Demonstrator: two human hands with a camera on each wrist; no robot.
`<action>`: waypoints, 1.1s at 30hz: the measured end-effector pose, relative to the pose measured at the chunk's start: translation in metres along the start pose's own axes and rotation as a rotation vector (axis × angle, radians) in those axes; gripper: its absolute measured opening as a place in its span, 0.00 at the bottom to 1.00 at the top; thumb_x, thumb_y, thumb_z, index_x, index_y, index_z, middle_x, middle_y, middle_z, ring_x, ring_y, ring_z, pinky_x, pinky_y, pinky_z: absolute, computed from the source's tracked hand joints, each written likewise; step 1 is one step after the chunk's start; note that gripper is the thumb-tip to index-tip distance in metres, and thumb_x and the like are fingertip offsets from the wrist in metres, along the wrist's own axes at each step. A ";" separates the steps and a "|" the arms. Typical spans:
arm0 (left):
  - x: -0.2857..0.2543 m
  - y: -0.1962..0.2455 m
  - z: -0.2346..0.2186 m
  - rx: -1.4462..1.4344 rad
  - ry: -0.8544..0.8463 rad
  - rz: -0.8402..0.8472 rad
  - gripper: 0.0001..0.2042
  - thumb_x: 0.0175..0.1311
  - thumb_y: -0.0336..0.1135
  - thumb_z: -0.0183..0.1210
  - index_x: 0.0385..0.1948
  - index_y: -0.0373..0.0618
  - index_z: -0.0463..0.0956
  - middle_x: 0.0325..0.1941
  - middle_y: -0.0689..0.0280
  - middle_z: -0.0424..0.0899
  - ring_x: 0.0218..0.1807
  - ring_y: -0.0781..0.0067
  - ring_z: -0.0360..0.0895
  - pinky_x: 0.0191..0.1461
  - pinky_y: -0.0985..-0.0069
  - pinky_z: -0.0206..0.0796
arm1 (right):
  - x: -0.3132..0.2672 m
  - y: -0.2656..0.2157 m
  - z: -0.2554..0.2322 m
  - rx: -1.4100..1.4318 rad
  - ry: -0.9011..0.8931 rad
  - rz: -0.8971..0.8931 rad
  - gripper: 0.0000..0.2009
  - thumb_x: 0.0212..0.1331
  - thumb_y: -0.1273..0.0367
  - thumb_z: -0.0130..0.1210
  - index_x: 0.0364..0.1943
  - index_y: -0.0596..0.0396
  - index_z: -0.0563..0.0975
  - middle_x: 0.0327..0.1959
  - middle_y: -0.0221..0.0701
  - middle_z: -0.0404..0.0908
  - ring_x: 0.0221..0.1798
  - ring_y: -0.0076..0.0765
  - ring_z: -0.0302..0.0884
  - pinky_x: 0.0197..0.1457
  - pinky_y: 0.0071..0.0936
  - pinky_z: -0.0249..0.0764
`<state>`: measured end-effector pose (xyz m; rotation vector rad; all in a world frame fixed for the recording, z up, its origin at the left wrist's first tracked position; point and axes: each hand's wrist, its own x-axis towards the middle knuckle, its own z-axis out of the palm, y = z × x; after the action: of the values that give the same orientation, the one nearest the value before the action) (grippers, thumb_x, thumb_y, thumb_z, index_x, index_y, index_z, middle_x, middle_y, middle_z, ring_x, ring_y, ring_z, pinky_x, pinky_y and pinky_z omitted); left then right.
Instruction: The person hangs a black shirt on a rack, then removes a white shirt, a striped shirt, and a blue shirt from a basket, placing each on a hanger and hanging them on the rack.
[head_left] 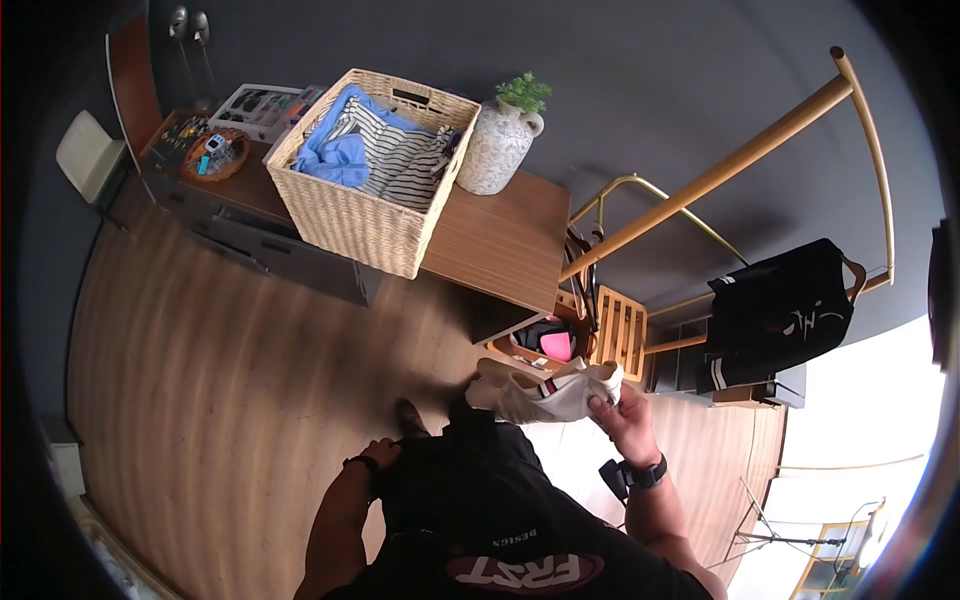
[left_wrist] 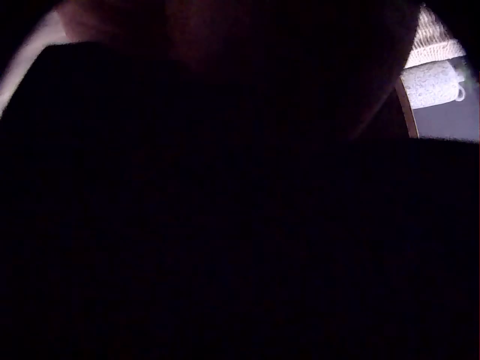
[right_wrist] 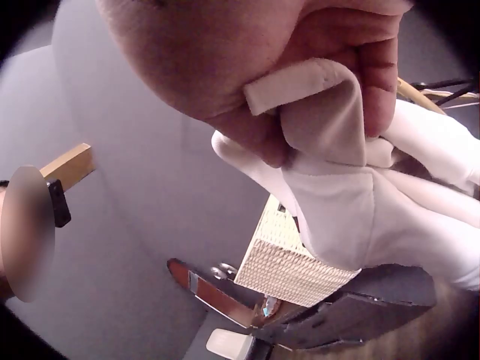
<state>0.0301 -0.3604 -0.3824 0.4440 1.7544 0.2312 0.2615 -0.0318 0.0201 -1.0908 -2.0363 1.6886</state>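
My right hand (head_left: 630, 424) pinches a white garment (head_left: 545, 398) between thumb and fingers, and the cloth drapes off to the left of the hand. A dark and red stripe crosses the garment in the head view. Seen from the right wrist, a folded band of the white cloth (right_wrist: 326, 112) sticks out between thumb and curled fingers. My left hand (head_left: 383, 452) lies at my black clothing near the thigh, with no object seen in it. The left wrist view is almost wholly dark.
A woven basket (head_left: 350, 225) with blue and striped cloth stands on a brown cabinet (head_left: 510, 235), beside a whitish vase (head_left: 495, 150). Right of them rises a wooden clothes rack (head_left: 720, 160) with a black garment (head_left: 780, 310). A slatted wooden chair (head_left: 618, 335) stands below it.
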 end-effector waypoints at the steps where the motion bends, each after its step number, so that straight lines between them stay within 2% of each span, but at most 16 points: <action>1: -0.007 0.003 -0.003 -0.011 -0.004 -0.003 0.39 0.62 0.65 0.55 0.68 0.44 0.69 0.70 0.43 0.72 0.69 0.45 0.73 0.73 0.55 0.64 | 0.001 0.001 -0.001 0.024 -0.017 0.027 0.14 0.72 0.68 0.59 0.56 0.60 0.79 0.42 0.20 0.80 0.43 0.14 0.71 0.46 0.17 0.69; 3: -0.013 0.006 -0.009 -0.015 -0.043 0.021 0.39 0.61 0.65 0.56 0.67 0.43 0.71 0.68 0.45 0.75 0.67 0.48 0.75 0.71 0.57 0.66 | 0.005 0.004 -0.005 0.072 -0.050 0.078 0.15 0.72 0.69 0.59 0.58 0.59 0.78 0.43 0.20 0.81 0.45 0.16 0.71 0.49 0.19 0.70; 7: -0.004 0.010 -0.011 0.010 -0.068 0.070 0.38 0.60 0.64 0.58 0.62 0.40 0.76 0.62 0.49 0.81 0.64 0.52 0.79 0.68 0.60 0.68 | 0.010 -0.006 -0.001 0.035 -0.049 0.026 0.14 0.72 0.70 0.58 0.58 0.59 0.78 0.43 0.20 0.81 0.45 0.15 0.71 0.49 0.18 0.71; 9: 0.004 0.010 -0.010 0.013 -0.050 0.092 0.37 0.59 0.64 0.58 0.61 0.40 0.77 0.61 0.49 0.82 0.63 0.52 0.80 0.67 0.60 0.69 | 0.012 -0.010 -0.002 -0.041 -0.047 -0.004 0.14 0.72 0.71 0.58 0.58 0.59 0.78 0.44 0.20 0.81 0.44 0.15 0.71 0.48 0.18 0.71; 13: 0.011 0.013 -0.016 0.020 -0.102 0.113 0.37 0.60 0.63 0.58 0.61 0.40 0.77 0.61 0.48 0.82 0.62 0.52 0.80 0.67 0.60 0.69 | 0.012 -0.004 -0.009 0.006 -0.040 0.015 0.14 0.72 0.70 0.58 0.58 0.60 0.78 0.46 0.21 0.82 0.47 0.16 0.72 0.51 0.20 0.71; 15: 0.007 0.017 -0.017 -0.070 -0.058 0.096 0.38 0.59 0.65 0.59 0.63 0.40 0.76 0.62 0.48 0.82 0.63 0.53 0.80 0.67 0.60 0.69 | 0.013 0.003 -0.017 0.068 -0.057 0.049 0.15 0.72 0.70 0.58 0.59 0.60 0.78 0.46 0.22 0.82 0.48 0.17 0.73 0.54 0.22 0.71; 19: -0.013 0.019 -0.016 -0.105 0.024 0.101 0.42 0.57 0.67 0.61 0.65 0.40 0.73 0.62 0.49 0.82 0.63 0.54 0.80 0.68 0.60 0.70 | 0.017 0.004 -0.026 0.049 -0.023 -0.010 0.15 0.72 0.69 0.59 0.58 0.61 0.78 0.45 0.21 0.81 0.45 0.15 0.72 0.49 0.18 0.71; 22: -0.020 0.026 -0.024 -0.199 -0.079 0.029 0.45 0.55 0.67 0.63 0.66 0.38 0.71 0.62 0.49 0.82 0.61 0.54 0.81 0.66 0.62 0.71 | 0.021 0.017 -0.039 0.100 -0.017 -0.003 0.14 0.72 0.69 0.59 0.56 0.60 0.78 0.43 0.20 0.80 0.43 0.13 0.71 0.46 0.16 0.70; 25: 0.001 0.026 -0.014 -0.156 -0.046 0.094 0.44 0.56 0.66 0.64 0.64 0.35 0.73 0.60 0.49 0.83 0.60 0.54 0.82 0.64 0.63 0.73 | 0.033 0.023 -0.054 0.175 -0.032 0.015 0.13 0.72 0.69 0.59 0.54 0.61 0.79 0.42 0.20 0.80 0.42 0.12 0.71 0.44 0.15 0.70; 28: 0.007 0.036 -0.014 -0.010 -0.030 0.085 0.43 0.56 0.67 0.63 0.62 0.35 0.76 0.58 0.47 0.83 0.58 0.54 0.83 0.63 0.63 0.74 | 0.045 0.024 -0.067 0.213 -0.036 0.023 0.12 0.72 0.69 0.60 0.53 0.61 0.79 0.40 0.19 0.80 0.40 0.12 0.70 0.43 0.15 0.69; 31: 0.007 0.052 -0.015 0.065 0.004 -0.016 0.42 0.57 0.70 0.61 0.57 0.35 0.79 0.57 0.47 0.84 0.57 0.53 0.83 0.60 0.62 0.74 | 0.056 0.029 -0.082 0.213 -0.026 0.002 0.11 0.71 0.69 0.60 0.50 0.61 0.79 0.38 0.18 0.79 0.39 0.12 0.69 0.41 0.15 0.68; 33: 0.000 0.061 -0.013 0.052 0.051 0.008 0.42 0.56 0.72 0.60 0.55 0.35 0.80 0.54 0.48 0.86 0.54 0.53 0.85 0.59 0.62 0.75 | 0.063 0.036 -0.092 0.236 -0.017 -0.014 0.10 0.71 0.69 0.61 0.49 0.60 0.79 0.37 0.18 0.78 0.37 0.12 0.68 0.40 0.15 0.67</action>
<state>0.0278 -0.3046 -0.3556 0.4863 1.8127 0.2041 0.2912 0.0791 -0.0030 -0.9845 -1.7924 1.8789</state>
